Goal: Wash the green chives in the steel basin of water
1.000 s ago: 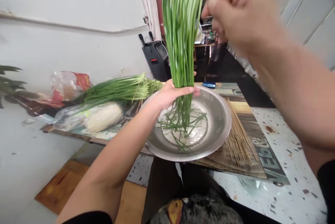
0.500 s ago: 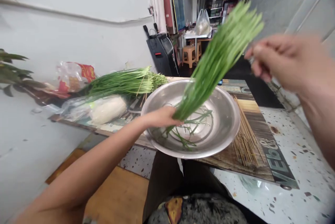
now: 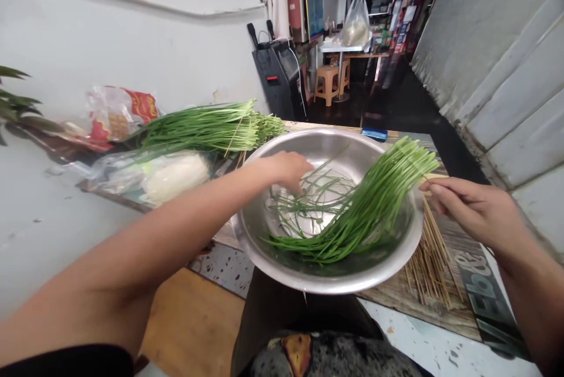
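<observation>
Pinching something thin (image 3: 426, 177) with right hand (image 3: 478, 206) by green bunch (image 3: 372, 209), 3 o'clock on bowl (image 3: 328, 286). Left hand (image 3: 287, 170) at 10, by loose stems (image 3: 326, 190); can't tell grip.

1 curved bunch of long green chives (image 3: 365, 206) slants across the round steel bowl (image 3: 326, 286), pale ends raised beyond the rim, darker tips among loose strands (image 3: 304, 208).

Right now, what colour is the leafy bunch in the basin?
Leafy bunch: green, paling to yellow-green near the right hand; best in head view.
</observation>
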`<state>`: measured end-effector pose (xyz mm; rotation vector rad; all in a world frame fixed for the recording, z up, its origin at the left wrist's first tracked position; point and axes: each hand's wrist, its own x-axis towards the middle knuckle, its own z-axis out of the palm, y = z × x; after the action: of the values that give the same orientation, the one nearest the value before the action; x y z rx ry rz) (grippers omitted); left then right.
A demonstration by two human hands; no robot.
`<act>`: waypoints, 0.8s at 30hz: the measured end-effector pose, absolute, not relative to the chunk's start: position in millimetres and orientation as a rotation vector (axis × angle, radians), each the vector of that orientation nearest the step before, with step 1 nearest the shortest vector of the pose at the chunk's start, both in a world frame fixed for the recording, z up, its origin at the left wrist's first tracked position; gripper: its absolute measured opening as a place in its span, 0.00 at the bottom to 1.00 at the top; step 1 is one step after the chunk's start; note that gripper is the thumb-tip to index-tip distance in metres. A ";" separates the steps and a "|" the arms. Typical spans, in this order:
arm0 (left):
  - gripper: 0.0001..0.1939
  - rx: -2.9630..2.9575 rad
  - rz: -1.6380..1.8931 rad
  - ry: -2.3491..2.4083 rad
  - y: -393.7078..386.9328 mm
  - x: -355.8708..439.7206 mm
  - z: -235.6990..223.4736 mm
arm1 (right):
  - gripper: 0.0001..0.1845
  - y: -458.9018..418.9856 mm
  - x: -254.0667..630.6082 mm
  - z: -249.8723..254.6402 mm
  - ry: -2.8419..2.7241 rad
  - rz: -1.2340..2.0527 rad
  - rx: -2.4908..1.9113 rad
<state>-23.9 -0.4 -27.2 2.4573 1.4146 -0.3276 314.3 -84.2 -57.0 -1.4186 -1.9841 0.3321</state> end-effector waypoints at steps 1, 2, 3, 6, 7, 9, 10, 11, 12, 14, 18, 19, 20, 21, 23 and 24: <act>0.44 2.515 -0.339 1.378 0.2 -18.8 -38.1 | 0.14 -83.5 311.8 -55.3 -1.965 0.349 -1.402; 0.49 2.557 -0.358 1.308 -0.9 -13.7 -49.9 | 0.13 -82.2 308.6 -53.7 -1.954 0.372 -1.372; 0.53 2.591 -0.377 1.223 -2.8 -9.0 -61.6 | 0.13 -80.7 305.0 -52.4 -1.950 0.404 -1.334; 0.56 2.673 -0.366 1.034 -5.5 -0.7 -90.0 | 0.13 -76.4 294.7 -50.8 -1.946 0.539 -1.241; 0.56 2.694 -0.335 1.007 -3.9 -0.1 -95.9 | 0.13 -75.3 292.4 -51.3 -1.943 0.588 -1.227; 0.54 2.703 -0.237 1.035 3.3 -1.1 -102.6 | 0.13 -74.0 290.3 -53.6 -1.927 0.682 -1.224; 0.51 2.691 -0.177 1.101 8.3 -2.3 -104.3 | 0.13 -73.7 290.3 -55.2 -1.918 0.717 -1.226; 0.48 2.669 -0.119 1.199 13.7 -3.7 -105.3 | 0.13 -73.5 290.8 -56.9 -1.910 0.744 -1.227; 0.44 2.634 -0.067 1.322 18.9 -5.1 -106.1 | 0.13 -73.5 291.6 -58.6 -1.902 0.757 -1.227; 0.36 2.546 0.001 1.600 27.6 -7.4 -108.0 | 0.13 -73.8 293.2 -61.5 -1.897 0.761 -1.232; 0.21 2.386 -0.026 1.962 35.1 -10.3 -108.1 | 0.10 -74.7 295.3 -66.3 -1.858 0.768 -1.235; 0.19 2.367 -0.069 1.961 35.8 -11.3 -104.9 | 0.09 -74.8 295.9 -67.5 -1.849 0.773 -1.224; 0.19 2.349 -0.139 1.920 36.8 -12.5 -99.6 | 0.08 -75.0 296.6 -68.6 -1.844 0.776 -1.215; 0.20 2.334 -0.224 1.839 38.4 -14.1 -92.1 | 0.08 -75.1 297.4 -69.7 -1.842 0.778 -1.211; 0.24 2.306 -0.372 1.632 43.8 -17.6 -71.7 | 0.08 -75.3 298.9 -71.0 -1.839 0.780 -1.218; 0.26 2.293 -0.406 1.540 47.7 -19.0 -60.6 | 0.08 -75.5 299.4 -71.2 -1.834 0.775 -1.216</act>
<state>-19.0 47.7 -60.6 2.2934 1.5402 -0.4056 299.4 -75.5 -71.2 -1.2157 -1.8340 0.7753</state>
